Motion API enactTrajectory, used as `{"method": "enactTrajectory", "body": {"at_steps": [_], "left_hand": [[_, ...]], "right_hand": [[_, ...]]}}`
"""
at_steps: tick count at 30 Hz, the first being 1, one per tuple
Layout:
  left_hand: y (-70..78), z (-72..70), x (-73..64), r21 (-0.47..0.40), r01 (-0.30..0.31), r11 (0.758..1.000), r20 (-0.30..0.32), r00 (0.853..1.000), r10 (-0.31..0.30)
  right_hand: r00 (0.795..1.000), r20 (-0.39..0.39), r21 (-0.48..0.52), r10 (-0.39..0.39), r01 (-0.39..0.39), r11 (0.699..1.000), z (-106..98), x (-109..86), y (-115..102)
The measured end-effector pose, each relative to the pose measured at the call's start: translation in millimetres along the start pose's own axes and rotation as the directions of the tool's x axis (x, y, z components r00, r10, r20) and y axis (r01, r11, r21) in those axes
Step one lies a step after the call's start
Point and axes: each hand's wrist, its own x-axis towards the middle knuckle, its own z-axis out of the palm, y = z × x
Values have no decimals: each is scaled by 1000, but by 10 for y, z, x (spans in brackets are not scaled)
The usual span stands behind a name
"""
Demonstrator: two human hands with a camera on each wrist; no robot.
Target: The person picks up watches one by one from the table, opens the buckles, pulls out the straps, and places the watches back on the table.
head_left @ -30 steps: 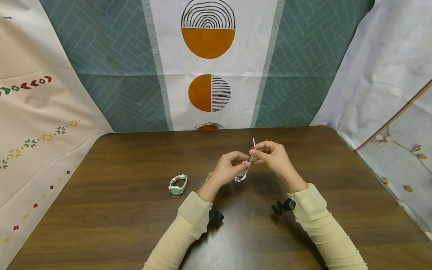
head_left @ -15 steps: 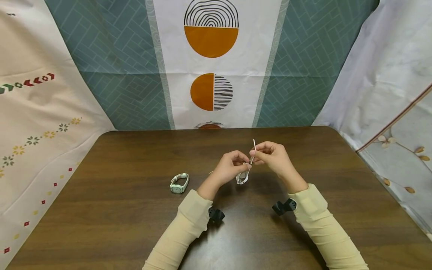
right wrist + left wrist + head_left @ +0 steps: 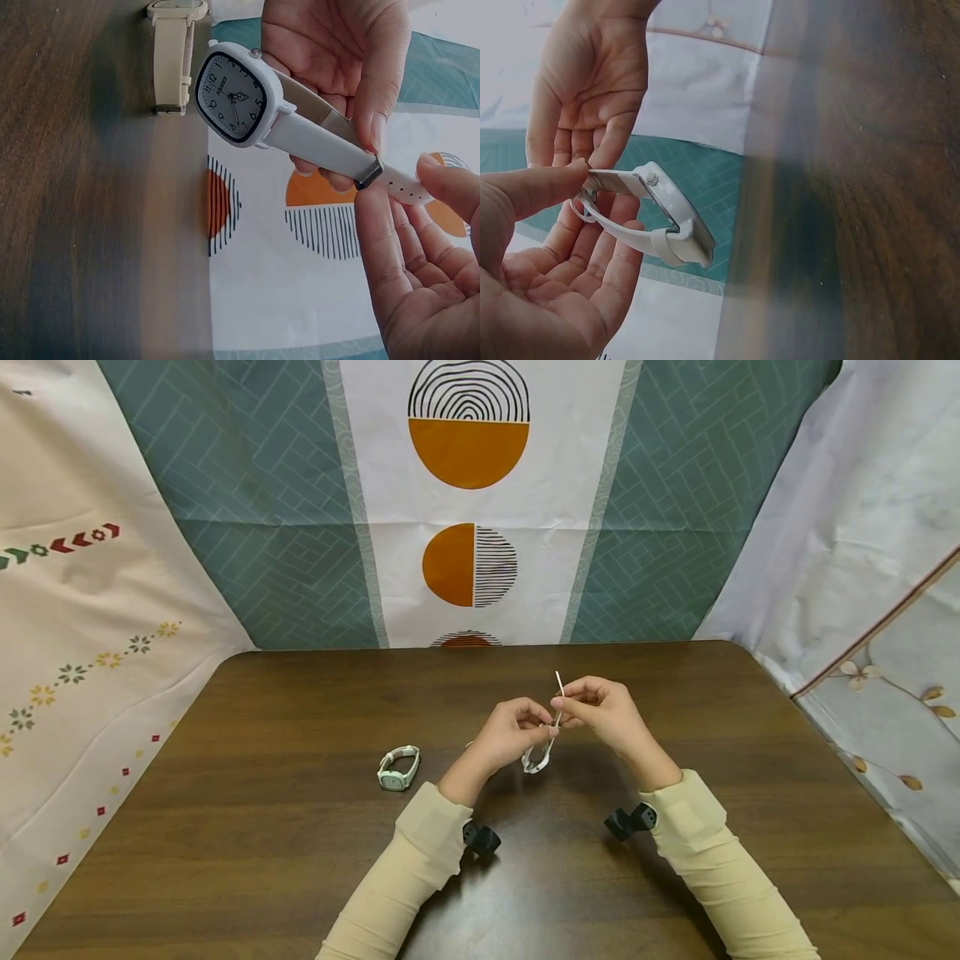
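Note:
A white wristwatch [image 3: 536,762] hangs between both hands above the table, its strap looped. In the right wrist view its square-cornered dial [image 3: 234,97] with black numerals faces the camera. My left hand [image 3: 513,735] pinches the strap by the metal buckle [image 3: 370,172]. My right hand [image 3: 606,710] pinches the free strap end [image 3: 405,184], which has a row of holes and passes through the buckle. Its tip points up between the right thumb and fingers in the head view. The left wrist view shows the watch case [image 3: 676,206] edge-on.
A pale green watch [image 3: 397,768] lies closed in a loop on the brown table [image 3: 300,852], left of the hands. A beige watch [image 3: 171,64] lies on the table in the right wrist view. Patterned cloths [image 3: 285,527] hang behind and beside the table.
The white watch hangs slightly lower, and its strap tip has tilted a little left. Both hands stay in nearly the same place, still pinching the strap. The head view shifted slightly.

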Motion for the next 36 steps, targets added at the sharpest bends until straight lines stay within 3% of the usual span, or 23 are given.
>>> {"method": "enactTrajectory", "body": {"at_steps": [10,16,21,25,27,29,36], "left_hand": [[29,29,20,-64,-20,998,-81,997,15],[30,33,33,-121,-15,993,-140,990,-2],[18,23,42,-143,-1,990,-150,989,-20],[13,22,33,-148,-5,989,-149,989,-17],[11,18,32,-150,-2,989,-149,989,-21],[13,13,32,-151,5,989,-143,989,-26],[31,5,36,-156,35,987,-114,992,-53]], "right_hand": [[999,-18,50,-28,29,998,-36,1,-1],[1000,-15,24,26,-26,999,-52,2,-9],[990,114,-42,89,-85,996,-76,-10,-16],[946,297,-102,131,-105,989,-99,-12,10],[925,350,-119,147,-112,987,-97,-11,20],[918,364,-126,160,-122,984,-93,-6,29],[925,325,-124,196,-164,979,-82,-4,49]]}}
